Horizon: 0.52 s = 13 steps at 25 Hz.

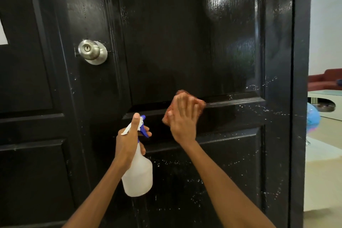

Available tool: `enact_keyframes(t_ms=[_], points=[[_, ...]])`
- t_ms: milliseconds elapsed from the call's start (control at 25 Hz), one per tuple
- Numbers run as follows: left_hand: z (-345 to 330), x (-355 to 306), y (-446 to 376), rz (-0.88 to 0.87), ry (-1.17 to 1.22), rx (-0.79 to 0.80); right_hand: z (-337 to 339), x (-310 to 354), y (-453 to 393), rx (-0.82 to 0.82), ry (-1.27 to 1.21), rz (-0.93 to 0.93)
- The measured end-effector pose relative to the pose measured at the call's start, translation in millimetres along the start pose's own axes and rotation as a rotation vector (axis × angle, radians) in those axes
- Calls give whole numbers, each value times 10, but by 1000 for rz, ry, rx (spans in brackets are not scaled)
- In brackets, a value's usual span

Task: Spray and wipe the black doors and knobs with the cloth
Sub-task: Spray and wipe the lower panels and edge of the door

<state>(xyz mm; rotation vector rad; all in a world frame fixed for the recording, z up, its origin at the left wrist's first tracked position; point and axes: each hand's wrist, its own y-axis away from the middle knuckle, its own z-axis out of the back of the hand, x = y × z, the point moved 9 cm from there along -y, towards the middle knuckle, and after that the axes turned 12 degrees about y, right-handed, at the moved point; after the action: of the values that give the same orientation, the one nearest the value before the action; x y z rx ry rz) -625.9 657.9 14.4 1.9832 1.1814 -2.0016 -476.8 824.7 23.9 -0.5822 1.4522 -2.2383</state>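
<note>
Currently wiping | right hand (182, 118) presses cloth (199, 104) flat on door (166, 42) mid-rail | left hand (129, 139) grips spray bottle (137, 174) | risk: droplets at door's right edge and lower panel dry streaky; knob (92, 52) apparently unwiped

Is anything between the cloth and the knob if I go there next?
Nothing visible. The right hand presses the cloth on the door's middle rail; the knob sits up-left across bare panel. The left hand and bottle stay lower.
</note>
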Motion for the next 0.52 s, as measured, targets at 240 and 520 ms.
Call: enact_keyframes(t_ms=[240,520], points=[[-160,66,-8,16,-19,19,30,-172,71,-52,138,363],[-188,138,21,38,-25,26,0,-1227,115,-36,-135,-485]])
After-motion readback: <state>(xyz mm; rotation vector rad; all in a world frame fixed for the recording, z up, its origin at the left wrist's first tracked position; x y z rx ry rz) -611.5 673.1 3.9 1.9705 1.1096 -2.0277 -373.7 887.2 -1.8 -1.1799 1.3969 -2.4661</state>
